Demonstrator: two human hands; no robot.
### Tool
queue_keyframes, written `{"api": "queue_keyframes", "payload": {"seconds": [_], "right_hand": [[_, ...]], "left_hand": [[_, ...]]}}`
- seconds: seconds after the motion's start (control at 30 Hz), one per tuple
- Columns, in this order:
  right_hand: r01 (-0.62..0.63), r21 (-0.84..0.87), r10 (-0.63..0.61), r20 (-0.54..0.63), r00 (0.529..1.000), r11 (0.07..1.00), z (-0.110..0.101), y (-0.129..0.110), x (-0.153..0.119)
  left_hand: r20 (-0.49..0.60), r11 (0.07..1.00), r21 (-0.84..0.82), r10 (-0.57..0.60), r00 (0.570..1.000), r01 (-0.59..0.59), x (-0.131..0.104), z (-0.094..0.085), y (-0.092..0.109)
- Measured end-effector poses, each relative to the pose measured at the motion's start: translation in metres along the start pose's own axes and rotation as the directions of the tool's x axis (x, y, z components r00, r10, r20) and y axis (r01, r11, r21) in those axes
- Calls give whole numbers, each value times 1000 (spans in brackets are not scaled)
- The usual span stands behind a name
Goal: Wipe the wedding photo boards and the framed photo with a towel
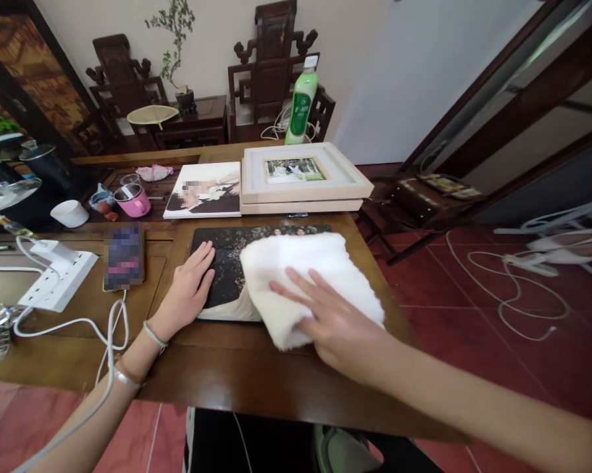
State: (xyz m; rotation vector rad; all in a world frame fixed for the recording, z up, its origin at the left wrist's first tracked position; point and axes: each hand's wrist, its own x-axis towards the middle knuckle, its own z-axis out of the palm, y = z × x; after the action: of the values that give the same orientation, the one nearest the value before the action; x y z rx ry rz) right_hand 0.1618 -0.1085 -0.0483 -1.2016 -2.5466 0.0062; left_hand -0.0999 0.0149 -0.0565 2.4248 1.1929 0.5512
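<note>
A dark photo panel with a light dress along its near edge lies flat on the wooden table. My left hand rests flat on the panel's left edge, fingers stretched out. Over the panel's right part spreads a folded white towel, hiding much of the picture. My right hand presses down on this towel, with a fold of it at the thumb side. Behind the panel are a white-edged photo print and stacked light wooden picture frames.
A phone on a white cable and a power strip lie at left. Beyond them stand a pink cup and a white cup. A green bottle stands behind the frames. The table's right edge is close to the towel.
</note>
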Motion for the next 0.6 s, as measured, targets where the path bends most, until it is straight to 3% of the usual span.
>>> {"api": "queue_keyframes", "payload": {"seconds": [0.13,0.23,0.43,0.6], "right_hand": [[44,9,-42,-130,991,999,6,-33,-17],[56,21,-54,-116,992,998,6,-30,-13],[13,-30,-11,76,997,999,-2,27,25],[-80,-75,86,80,993,994,-1,79,55]], "left_hand": [[1,1000,4,0,1000,0,0,0,1],[-2,1000,7,5,1000,-5,0,0,1],[-6,1000,12,9,1000,-9,0,0,0],[-16,1000,-2,17,1000,-17,0,1,-1]]}}
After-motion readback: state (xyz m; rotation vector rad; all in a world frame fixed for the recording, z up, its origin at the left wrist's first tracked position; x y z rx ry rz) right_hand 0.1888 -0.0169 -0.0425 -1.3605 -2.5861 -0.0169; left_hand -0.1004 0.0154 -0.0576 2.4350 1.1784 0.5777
